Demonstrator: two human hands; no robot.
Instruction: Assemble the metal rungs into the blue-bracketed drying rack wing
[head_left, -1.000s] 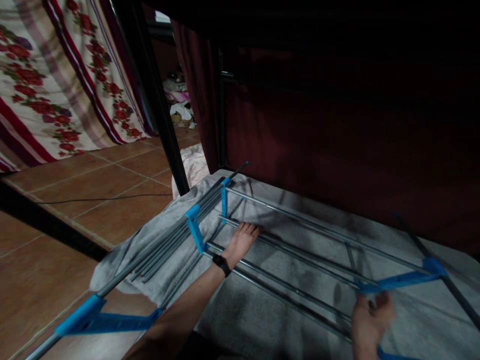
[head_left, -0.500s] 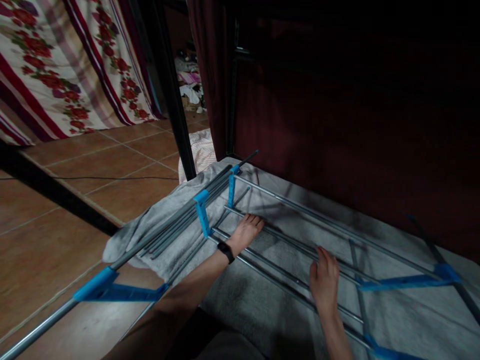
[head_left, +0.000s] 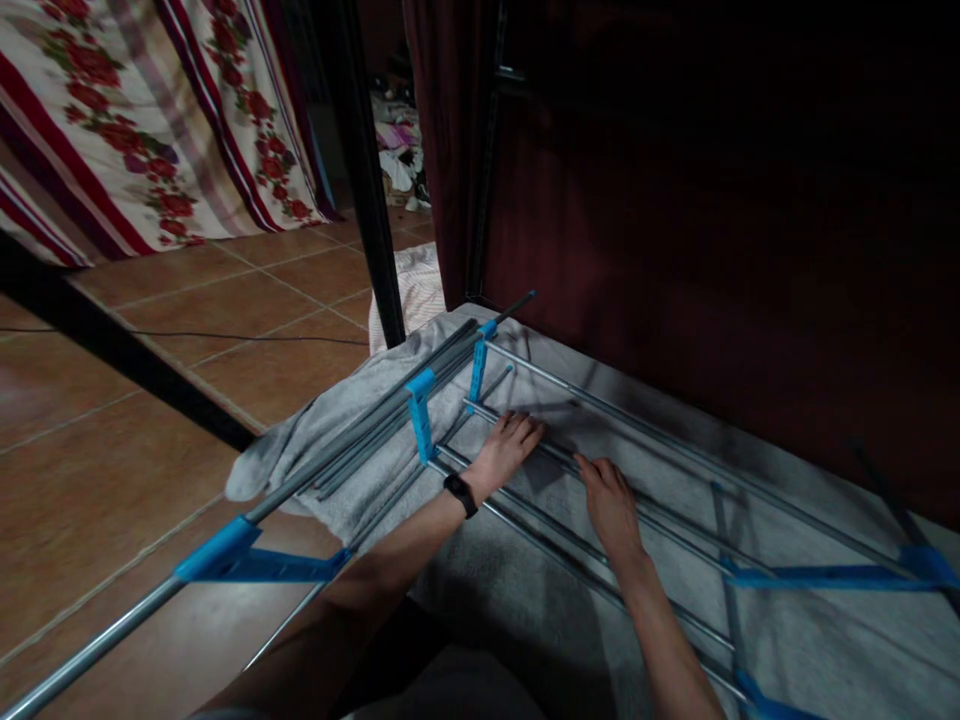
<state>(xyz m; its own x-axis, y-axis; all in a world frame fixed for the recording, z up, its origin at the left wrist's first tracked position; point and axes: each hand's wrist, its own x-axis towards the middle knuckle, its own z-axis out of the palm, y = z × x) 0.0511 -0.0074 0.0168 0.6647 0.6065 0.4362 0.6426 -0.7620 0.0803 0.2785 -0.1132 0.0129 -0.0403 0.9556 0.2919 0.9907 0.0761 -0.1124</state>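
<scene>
A frame of metal tubes with blue plastic brackets (head_left: pixel 421 412) lies in front of me on a grey blanket. My left hand (head_left: pixel 504 455), with a black band at the wrist, has its fingers curled over a middle metal tube (head_left: pixel 557 452) near the frame's left end. Just right of it, my right hand (head_left: pixel 611 505) closes its fingertips on the same tube. The hands nearly meet, and their undersides are hidden. A second blue bracket (head_left: pixel 478 365) stands beyond my left hand. At the right, a long blue bracket (head_left: pixel 832 577) joins the tubes' other end.
Loose grey tubes (head_left: pixel 375 445) lie bundled at the left on the grey blanket (head_left: pixel 517 590). Dark metal posts (head_left: pixel 375 200) rise beside it. A dark red curtain (head_left: pixel 637 250) hangs behind. Brown floor tiles (head_left: pixel 247 390) carry a thin black cable (head_left: pixel 300 338).
My right hand has slid left along the tube, close to my left hand. My left hand keeps its place on the tube. The whole view has shifted slightly.
</scene>
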